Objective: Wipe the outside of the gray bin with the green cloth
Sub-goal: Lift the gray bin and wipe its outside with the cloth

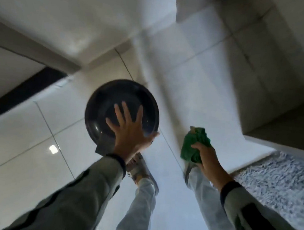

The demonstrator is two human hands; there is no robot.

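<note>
A round dark gray bin (111, 100) stands on the tiled floor below me, seen from straight above, so its glossy lid fills the view. My left hand (130, 131) lies flat on the near part of the lid with fingers spread apart. My right hand (205, 157) hangs to the right of the bin, clear of it, with fingers closed around a bunched green cloth (193, 144). The bin's outer wall is mostly hidden under the lid.
Glossy pale floor tiles (33, 140) spread to the left. White walls (82, 15) meet in a corner beyond the bin. A shaggy gray rug (279, 175) lies at the right. My feet (142, 167) stand just behind the bin.
</note>
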